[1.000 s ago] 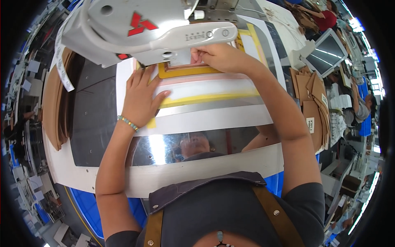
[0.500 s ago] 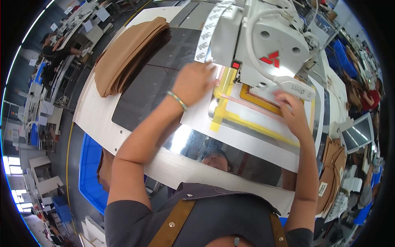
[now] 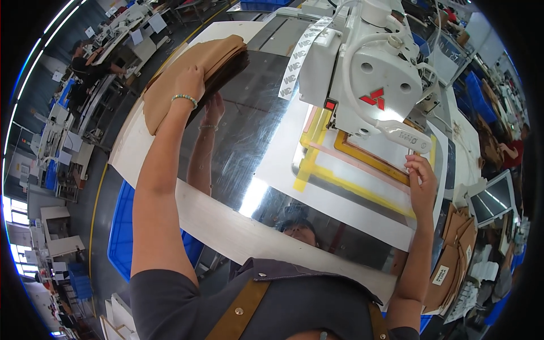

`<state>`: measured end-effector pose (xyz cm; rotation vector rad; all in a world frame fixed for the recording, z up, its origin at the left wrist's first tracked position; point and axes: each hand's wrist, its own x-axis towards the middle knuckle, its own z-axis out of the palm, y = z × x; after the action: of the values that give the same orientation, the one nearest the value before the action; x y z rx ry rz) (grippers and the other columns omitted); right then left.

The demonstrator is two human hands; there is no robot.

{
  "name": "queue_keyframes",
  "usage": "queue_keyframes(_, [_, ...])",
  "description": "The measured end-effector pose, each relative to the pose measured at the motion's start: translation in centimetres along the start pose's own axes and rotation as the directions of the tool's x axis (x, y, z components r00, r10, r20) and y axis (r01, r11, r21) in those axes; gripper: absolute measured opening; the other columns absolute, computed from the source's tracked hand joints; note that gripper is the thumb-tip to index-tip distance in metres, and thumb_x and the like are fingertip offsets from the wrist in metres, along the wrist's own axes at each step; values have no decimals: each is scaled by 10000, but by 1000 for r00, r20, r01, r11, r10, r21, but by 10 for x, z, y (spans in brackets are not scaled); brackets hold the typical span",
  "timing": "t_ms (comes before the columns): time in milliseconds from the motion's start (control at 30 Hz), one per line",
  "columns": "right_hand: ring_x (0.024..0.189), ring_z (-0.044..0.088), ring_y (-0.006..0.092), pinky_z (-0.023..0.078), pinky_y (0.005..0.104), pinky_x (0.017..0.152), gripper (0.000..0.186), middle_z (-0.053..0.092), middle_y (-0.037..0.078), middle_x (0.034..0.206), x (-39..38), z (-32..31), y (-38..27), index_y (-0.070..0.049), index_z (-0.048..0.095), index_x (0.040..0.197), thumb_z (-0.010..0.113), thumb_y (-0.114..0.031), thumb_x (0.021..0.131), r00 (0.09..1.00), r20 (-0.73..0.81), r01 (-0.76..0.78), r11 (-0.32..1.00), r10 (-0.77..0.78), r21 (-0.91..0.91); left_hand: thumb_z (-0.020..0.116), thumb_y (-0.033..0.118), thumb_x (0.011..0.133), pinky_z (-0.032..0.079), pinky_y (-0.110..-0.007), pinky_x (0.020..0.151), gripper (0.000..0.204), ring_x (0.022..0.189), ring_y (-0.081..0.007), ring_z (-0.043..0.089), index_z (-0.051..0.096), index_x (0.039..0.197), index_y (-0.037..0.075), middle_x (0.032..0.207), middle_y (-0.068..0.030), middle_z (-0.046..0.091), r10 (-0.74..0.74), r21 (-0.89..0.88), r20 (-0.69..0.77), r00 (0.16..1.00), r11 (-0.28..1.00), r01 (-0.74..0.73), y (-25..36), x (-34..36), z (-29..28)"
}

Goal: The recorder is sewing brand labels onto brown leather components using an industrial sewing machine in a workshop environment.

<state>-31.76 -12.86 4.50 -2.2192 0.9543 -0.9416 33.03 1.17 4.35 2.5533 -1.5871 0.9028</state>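
Observation:
On the far left a stack of brown leather-like panels [image 3: 218,54] lies on the table. My left hand [image 3: 190,85], with a beaded bracelet at the wrist, is closed on the top brown panel [image 3: 156,110]; its fingertips are partly hidden. To the right stands a white sewing machine [image 3: 374,73]. Below its head lies an amber clamp frame [image 3: 368,156] over a white sheet bordered with yellow tape [image 3: 354,184]. My right hand [image 3: 420,178] is curled beside the frame's right end, near a thin pale upright bit; what its fingers hold cannot be made out.
A shiny metal plate [image 3: 226,153] covers the table and mirrors my arm. Tape with printed marks [image 3: 300,59] hangs left of the machine head. A blue bin [image 3: 119,238] sits below the left edge. More brown panels [image 3: 453,255] and a screen [image 3: 492,190] stand right.
My left hand has moved from beside the machine left onto the brown stack. My right hand has shifted slightly right and down, off the amber frame's middle.

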Motion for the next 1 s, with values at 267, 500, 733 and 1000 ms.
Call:
queue_keyframes(267, [1039,671,185,508,283,918,133,725,110,1165,-1,-3,-2,28,678,1028,559,63,981,1000,3,9,1000,-9,2,665,193,933,580,-490,907,210,1031,-384,734,767,1051,53,1032,-190,771,-107,-64,106,989,991,114,-12,16,2])
queue_keyframes(500, [1025,680,191,515,287,902,147,730,122,1156,-1,-1,3,34,684,1035,551,67,982,1000,-2,11,1000,-11,9,698,257,990,581,-434,866,233,987,-360,751,823,1068,77,1038,-175,788,-584,-610,-148,798,689,391,-29,6,-56])
queue_keyframes(733, [1042,700,325,562,397,923,195,729,138,1125,-2,23,-49,-9,718,1081,679,37,896,932,131,356,924,-339,-138,739,106,921,599,-400,928,181,1073,-297,735,806,1075,37,1150,-138,786,305,-518,-231,924,765,-383,70,-104,-92])
queue_keyframes(1000, [1035,670,235,531,375,826,225,717,63,1098,9,122,-107,-55,720,1056,754,-126,845,650,388,747,644,-653,-167,726,32,875,592,-393,1007,340,1221,-286,691,753,1214,52,1402,-101,705,541,-514,-175,823,662,-545,132,-171,-134])
